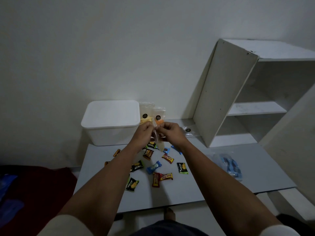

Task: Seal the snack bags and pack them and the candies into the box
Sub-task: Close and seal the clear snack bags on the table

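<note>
My left hand (143, 132) and my right hand (170, 132) pinch the top of a clear snack bag (157, 140) that hangs edge-on between them above the table. Behind the hands two more snack bags lean against the wall, one with yellow chips (145, 110) and one with orange chips (159, 114). A white box (110, 123) with its lid on stands at the back left of the grey table (204, 184). Several wrapped candies (154, 167) lie scattered below the hands.
A white shelf unit (238, 99) lies tilted at the right, on the table's far side. A flat clear bag (188, 131) lies by its foot. A crumpled clear bag with blue contents (230, 165) sits at the right. Dark red cloth (34, 184) lies at the left.
</note>
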Motion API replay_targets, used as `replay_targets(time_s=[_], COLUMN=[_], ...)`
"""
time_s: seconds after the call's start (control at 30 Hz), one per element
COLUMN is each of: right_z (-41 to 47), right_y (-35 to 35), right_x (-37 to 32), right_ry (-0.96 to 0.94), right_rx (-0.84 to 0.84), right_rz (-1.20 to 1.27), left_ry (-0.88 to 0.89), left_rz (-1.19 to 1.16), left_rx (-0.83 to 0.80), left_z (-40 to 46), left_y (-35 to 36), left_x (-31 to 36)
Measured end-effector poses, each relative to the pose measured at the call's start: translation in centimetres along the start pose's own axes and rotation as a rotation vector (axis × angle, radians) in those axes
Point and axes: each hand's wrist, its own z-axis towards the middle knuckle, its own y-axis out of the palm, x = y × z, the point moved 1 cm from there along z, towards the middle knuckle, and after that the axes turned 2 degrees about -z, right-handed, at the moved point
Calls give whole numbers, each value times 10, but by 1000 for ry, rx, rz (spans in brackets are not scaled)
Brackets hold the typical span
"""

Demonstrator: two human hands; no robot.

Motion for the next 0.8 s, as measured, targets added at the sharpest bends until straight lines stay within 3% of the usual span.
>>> replay_targets(time_s=[0.17, 0.4, 0.8], right_z=[-1, -4, -11], right_y=[2, 2, 7], right_x=[6, 0, -11], right_ry=[21, 19, 52], right_rx=[86, 81, 8], right_rz=[43, 113, 134], left_ry=[15, 25, 116], left_rz=[58, 148, 294], left_rx=[-71, -134, -6], left_z=[2, 0, -5], left_y=[0, -1, -8], left_x=[-3, 1, 4])
